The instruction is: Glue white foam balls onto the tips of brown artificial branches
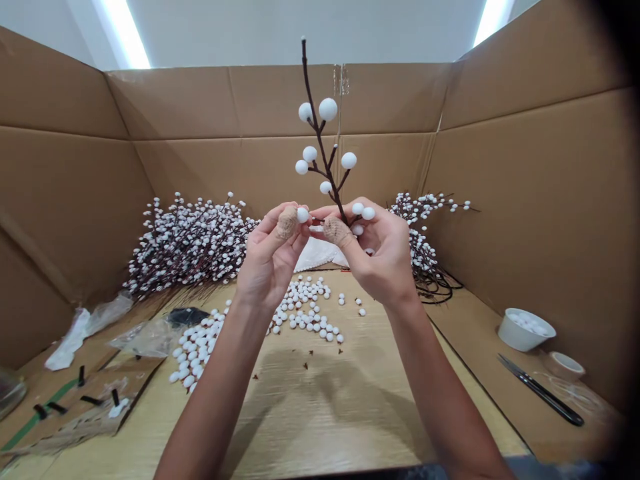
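Between my hands an artificial berry branch (323,143) stands nearly upright, its dark brown stem carrying several white balls on short twigs. My left hand (273,250) pinches a single white ball (303,215) beside the end of a side twig. Whether the ball sits on that twig cannot be made out. My right hand (383,250) is closed round the lower stem, with a few balls showing among its fingers. Tan tape or finger covers wrap both thumbs. The lowest part of the stem is hidden behind the right hand.
Many loose white balls (313,323) lie on the table. Finished-looking berry branches are heaped at back left (195,243) and back right (417,220). At right are a white bowl (525,340), a tape roll (565,365) and a knife (540,390). Cardboard walls (280,100) surround the table.
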A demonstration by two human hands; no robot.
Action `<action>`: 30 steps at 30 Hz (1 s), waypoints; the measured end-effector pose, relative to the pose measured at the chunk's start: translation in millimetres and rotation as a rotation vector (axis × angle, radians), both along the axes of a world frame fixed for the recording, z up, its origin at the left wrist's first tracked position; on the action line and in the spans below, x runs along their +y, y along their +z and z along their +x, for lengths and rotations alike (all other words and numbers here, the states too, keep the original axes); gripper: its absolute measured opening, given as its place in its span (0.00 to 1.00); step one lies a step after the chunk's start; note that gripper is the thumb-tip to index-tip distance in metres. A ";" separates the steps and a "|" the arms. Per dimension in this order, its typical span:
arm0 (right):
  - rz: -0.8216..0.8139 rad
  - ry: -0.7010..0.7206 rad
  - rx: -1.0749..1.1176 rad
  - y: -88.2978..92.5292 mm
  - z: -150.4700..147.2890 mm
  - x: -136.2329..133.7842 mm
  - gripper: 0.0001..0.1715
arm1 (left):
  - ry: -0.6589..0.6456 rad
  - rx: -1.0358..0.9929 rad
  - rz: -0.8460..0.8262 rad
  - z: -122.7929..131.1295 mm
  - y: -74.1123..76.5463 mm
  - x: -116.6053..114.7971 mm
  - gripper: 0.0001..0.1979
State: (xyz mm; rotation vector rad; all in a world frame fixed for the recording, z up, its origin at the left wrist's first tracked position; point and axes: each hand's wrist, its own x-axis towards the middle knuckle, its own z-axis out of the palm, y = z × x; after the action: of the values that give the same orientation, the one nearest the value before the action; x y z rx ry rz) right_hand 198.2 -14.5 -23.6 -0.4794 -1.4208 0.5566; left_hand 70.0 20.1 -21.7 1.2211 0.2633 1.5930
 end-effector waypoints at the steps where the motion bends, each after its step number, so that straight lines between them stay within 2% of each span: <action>1: 0.001 -0.018 -0.001 0.0 0.0 -0.8 0.14 | 0.008 0.015 0.005 0.0 -0.1 -0.2 0.05; 14: 0.117 -0.278 -0.100 -1.9 -2.3 -6.9 0.08 | -0.122 -0.071 0.041 4.3 -2.4 1.2 0.06; 30: 0.146 -0.348 -0.132 -3.6 -2.4 -5.8 0.05 | -0.104 -0.064 0.044 6.2 -3.6 1.2 0.08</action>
State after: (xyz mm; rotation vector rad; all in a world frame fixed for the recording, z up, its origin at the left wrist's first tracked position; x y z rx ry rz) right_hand 195.8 -20.3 -27.2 -0.6382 -1.4503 0.1419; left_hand 76.2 21.3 -25.4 1.1960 0.1222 1.5519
